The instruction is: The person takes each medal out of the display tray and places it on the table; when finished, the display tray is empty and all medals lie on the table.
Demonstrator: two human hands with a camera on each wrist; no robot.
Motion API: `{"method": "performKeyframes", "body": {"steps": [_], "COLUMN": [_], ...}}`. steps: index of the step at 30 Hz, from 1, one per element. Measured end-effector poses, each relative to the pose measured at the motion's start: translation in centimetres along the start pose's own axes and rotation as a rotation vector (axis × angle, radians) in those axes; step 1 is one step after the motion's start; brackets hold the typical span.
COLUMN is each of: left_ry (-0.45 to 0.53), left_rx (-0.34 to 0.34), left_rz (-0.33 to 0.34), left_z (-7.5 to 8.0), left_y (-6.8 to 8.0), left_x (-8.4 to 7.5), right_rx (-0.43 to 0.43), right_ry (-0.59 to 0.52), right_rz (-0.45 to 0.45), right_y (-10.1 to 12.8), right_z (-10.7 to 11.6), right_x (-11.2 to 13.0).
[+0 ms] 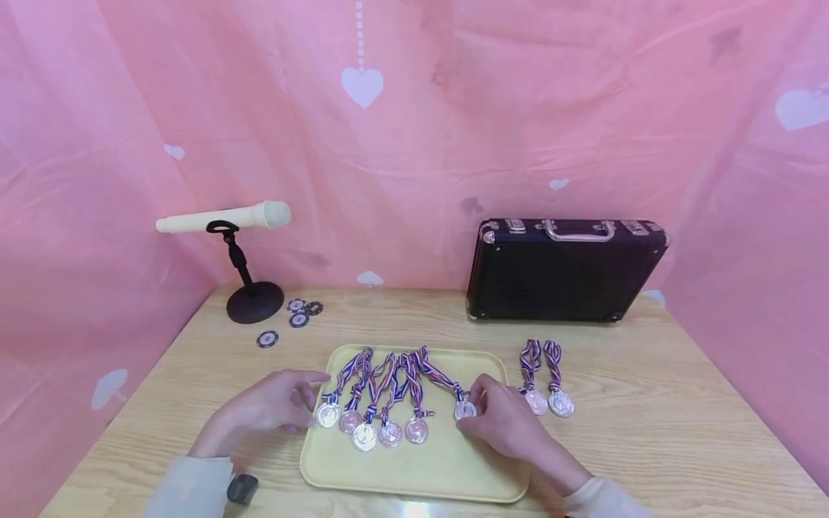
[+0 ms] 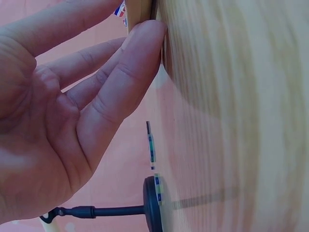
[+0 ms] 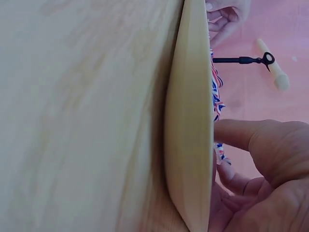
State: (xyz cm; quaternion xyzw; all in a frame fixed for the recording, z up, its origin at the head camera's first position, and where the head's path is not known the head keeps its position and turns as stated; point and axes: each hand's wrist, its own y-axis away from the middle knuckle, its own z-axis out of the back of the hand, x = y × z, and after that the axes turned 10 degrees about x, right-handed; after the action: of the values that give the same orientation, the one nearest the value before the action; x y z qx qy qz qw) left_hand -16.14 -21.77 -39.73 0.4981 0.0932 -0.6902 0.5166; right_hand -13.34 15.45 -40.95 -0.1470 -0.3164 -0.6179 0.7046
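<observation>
The right hand point(image 1: 508, 424) pinches the rightmost medal point(image 1: 464, 410) on the tray point(image 1: 414, 467), while the left hand point(image 1: 272, 403) rests relaxed, steadying the tray's left edge.

Soft, even pink-tinted light is filling all 3 views, casting faint shadows. The head view is bending at its edges; both wrist views are blurring close up.

A pale yellow tray point(image 1: 414, 475) is seen under the fingers, on light wood-grain table point(image 1: 648, 417). Silver and pinkish medals point(image 1: 391, 434) beside the fingertips are hung on red, white and blue striped ribbons point(image 1: 388, 374).
</observation>
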Motion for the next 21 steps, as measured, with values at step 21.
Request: {"method": "performKeyframes", "body": {"steps": [21], "left_ry": [-0.031], "left_rx": [0.010], "left_rz": [-0.005], "left_z": [0.1], "left_y": [0.0], "left_x": [0.1], "right_rx": [0.160], "right_ry": [-0.559], "right_rz": [0.068], "right_y": [-0.5], "right_z": [2.1], "right_x": [-2.3]}}
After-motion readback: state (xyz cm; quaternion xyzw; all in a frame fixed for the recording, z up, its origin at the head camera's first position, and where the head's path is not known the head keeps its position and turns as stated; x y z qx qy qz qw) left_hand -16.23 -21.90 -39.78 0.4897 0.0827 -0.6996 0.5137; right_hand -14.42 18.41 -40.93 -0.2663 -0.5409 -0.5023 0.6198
